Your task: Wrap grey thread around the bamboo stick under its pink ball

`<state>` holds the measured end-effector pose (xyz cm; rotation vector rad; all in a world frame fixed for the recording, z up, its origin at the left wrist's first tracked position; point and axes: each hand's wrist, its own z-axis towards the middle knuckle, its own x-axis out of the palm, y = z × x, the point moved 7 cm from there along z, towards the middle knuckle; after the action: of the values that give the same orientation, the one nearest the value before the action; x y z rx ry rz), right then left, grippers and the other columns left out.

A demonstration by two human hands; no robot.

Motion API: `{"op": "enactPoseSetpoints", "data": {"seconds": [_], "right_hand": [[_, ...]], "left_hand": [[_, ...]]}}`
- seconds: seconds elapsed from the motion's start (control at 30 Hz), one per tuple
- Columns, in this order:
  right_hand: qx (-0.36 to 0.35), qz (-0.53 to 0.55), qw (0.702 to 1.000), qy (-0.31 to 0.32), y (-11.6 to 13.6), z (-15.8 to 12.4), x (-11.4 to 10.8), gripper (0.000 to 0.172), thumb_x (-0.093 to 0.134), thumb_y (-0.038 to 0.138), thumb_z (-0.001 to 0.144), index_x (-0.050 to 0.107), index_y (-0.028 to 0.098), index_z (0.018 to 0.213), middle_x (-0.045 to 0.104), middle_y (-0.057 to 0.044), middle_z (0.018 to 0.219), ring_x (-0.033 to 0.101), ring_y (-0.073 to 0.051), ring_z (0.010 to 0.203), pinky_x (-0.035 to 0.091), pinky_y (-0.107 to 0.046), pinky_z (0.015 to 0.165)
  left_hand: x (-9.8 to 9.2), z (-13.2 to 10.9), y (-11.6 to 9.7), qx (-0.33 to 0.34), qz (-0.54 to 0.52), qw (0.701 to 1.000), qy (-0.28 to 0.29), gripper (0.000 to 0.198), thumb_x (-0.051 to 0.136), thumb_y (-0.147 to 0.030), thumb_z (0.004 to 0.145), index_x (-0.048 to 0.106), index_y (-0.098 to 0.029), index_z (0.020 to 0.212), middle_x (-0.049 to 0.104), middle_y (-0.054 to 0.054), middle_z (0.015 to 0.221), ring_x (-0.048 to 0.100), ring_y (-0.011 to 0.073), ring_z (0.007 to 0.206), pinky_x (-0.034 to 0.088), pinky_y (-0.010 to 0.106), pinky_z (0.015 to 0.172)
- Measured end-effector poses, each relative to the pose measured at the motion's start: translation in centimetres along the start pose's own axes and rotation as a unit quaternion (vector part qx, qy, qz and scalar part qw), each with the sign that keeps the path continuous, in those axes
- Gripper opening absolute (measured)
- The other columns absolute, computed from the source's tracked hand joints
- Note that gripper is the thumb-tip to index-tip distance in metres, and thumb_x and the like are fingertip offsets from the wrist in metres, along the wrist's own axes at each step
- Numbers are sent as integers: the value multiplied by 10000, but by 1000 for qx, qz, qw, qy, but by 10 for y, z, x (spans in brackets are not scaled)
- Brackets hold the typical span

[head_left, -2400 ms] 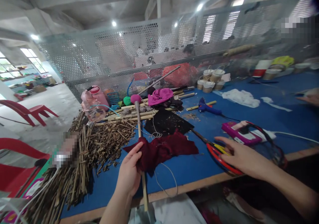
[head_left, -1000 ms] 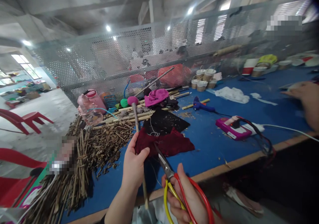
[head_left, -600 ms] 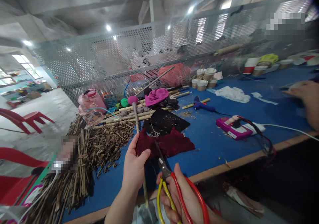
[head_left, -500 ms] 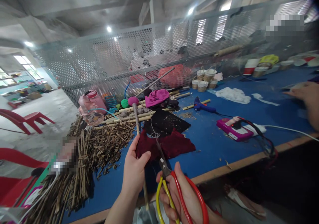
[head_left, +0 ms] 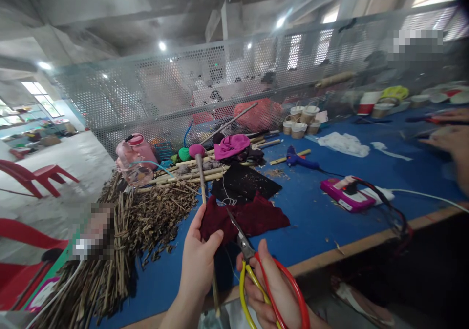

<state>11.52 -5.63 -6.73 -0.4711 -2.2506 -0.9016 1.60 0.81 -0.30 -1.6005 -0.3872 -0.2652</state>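
My left hand [head_left: 200, 256] is closed around a thin stick [head_left: 202, 180] topped by a magenta ball [head_left: 197, 150]; the stick's lower end shows below the hand. In my right hand [head_left: 269, 290] are scissors [head_left: 245, 243] with one yellow and one red handle, as well as something yellow. Their dark blades point up and left over a dark red cloth [head_left: 262, 217], close to my left thumb. Behind the cloth lies a black sheet [head_left: 245, 182] with bits of debris and a loose white string [head_left: 227, 195].
Dried stalks [head_left: 120, 251] cover the left side. A pink jug [head_left: 141, 151], a blue glue gun [head_left: 300, 160], a purple power strip [head_left: 348, 195] and small cups [head_left: 298, 130] stand beyond. Another person's hand [head_left: 449, 138] is at the right edge.
The scissors and my right hand have shifted slightly right and down in view. My left hand still holds the stick. The other person's hand has moved at the right edge.
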Motion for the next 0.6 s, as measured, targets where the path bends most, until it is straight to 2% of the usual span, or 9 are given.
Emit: {"op": "enactPoseSetpoints", "data": {"seconds": [0.1,0.3,0.43,0.6], "right_hand": [[-2,-16,1000,1,0,1,-2,629,298,785,706,508,203,822,383,72,398,236,-25,221,217,-115,223],[23,-16,999,29,-4,13,1,722,115,796,717,484,185,818,463,25,413,392,-78,230,257,-137,243],[24,-12,1000,14,4,11,9,732,100,784,730,493,176,837,476,27,424,387,-77,218,272,-146,239],[14,-5,1000,-10,12,4,15,672,220,769,743,520,170,800,436,51,403,340,-43,219,265,-124,237]], "left_hand": [[0,0,0,4,0,1000,-5,739,637,-147,685,337,-210,1358,558,86,1246,571,187,1059,438,293,928],[2,-4,3,-20,7,1000,-15,797,662,-170,653,319,-185,1373,555,115,1243,587,216,1032,474,307,879],[1,-6,7,-25,5,1000,-9,797,659,-171,657,314,-185,1375,555,121,1241,591,217,1022,474,308,875],[-3,-7,5,2,44,999,-8,769,644,-180,683,311,-219,1375,518,98,1289,576,202,1050,465,290,888]]}}
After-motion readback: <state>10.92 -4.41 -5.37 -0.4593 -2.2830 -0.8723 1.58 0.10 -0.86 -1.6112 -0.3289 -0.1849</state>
